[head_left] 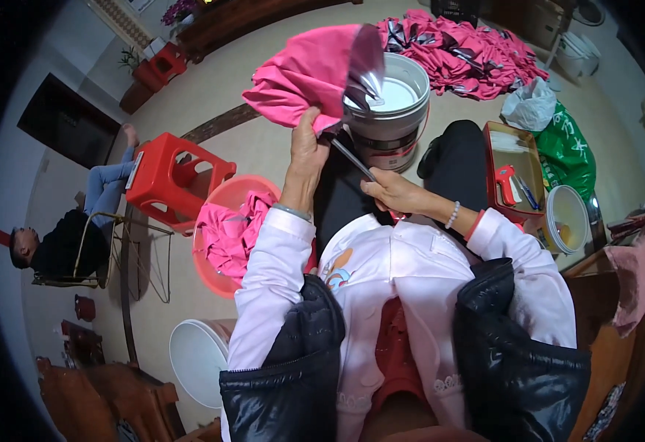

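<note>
My left hand (308, 147) curls round the base of a half-spread pink umbrella (300, 77), left of the white bucket (400, 127); my right hand (397, 191) grips its dark rod (352, 158). I judge this one midway. A pink heap (470, 59) lies behind the bucket, pink cloth (230, 239) in a basin (228, 191) leftward; which is finished, I can't tell. The umbrella half-blocks the bucket's mouth.

There are two bare hands (308, 155) (405, 193), one handheld pink cloth bundle (300, 74), one pink-and-grey fabric heap (466, 59), one round coral plastic basin (209, 279), one green plastic bag (573, 147) and one white plastic bag (531, 104).
</note>
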`<action>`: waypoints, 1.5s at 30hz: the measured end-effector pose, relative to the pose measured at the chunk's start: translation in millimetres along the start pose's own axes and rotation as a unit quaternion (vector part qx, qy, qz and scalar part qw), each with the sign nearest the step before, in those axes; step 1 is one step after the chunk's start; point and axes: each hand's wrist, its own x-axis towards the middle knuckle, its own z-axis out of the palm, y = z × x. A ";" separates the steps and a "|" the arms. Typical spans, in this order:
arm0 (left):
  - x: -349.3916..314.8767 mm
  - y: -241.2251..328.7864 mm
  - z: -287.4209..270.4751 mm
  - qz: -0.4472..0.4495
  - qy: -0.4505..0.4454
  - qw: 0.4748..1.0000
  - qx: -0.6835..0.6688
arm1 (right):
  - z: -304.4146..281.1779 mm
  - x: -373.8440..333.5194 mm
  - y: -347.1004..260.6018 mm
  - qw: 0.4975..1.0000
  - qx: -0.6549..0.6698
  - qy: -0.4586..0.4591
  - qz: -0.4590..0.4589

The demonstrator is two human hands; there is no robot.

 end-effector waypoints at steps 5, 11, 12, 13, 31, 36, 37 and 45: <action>15.7 29.4 -30.2 0.041 0.060 0.993 -0.091 | 6.7 -8.5 -23.4 0.968 -0.157 0.143 -0.130; 18.8 41.8 -21.8 -0.026 0.004 0.995 -0.092 | 0.2 8.1 -54.7 0.759 -0.360 0.387 -0.379; 13.9 29.4 -9.9 -0.054 -0.123 0.985 -0.106 | 6.3 23.4 -62.4 0.732 -0.384 0.398 -0.399; 7.7 23.3 -1.4 -0.057 -0.120 0.986 -0.105 | 12.3 34.7 -68.5 0.702 -0.407 0.407 -0.419; -41.1 -25.6 42.4 -0.054 0.087 0.990 0.092 | -54.5 5.3 -88.4 0.724 -0.368 0.417 -0.408; -65.3 -44.4 60.0 -0.089 -0.072 0.966 0.233 | -90.0 9.3 -20.1 0.954 0.218 0.139 -0.154; -68.7 -48.0 58.2 -0.172 -0.122 0.959 0.188 | -81.9 0.6 -16.1 0.930 0.338 0.086 -0.118; -77.8 -34.8 57.0 -0.339 -0.274 0.758 0.486 | -40.8 -8.8 22.9 0.822 0.566 0.061 0.008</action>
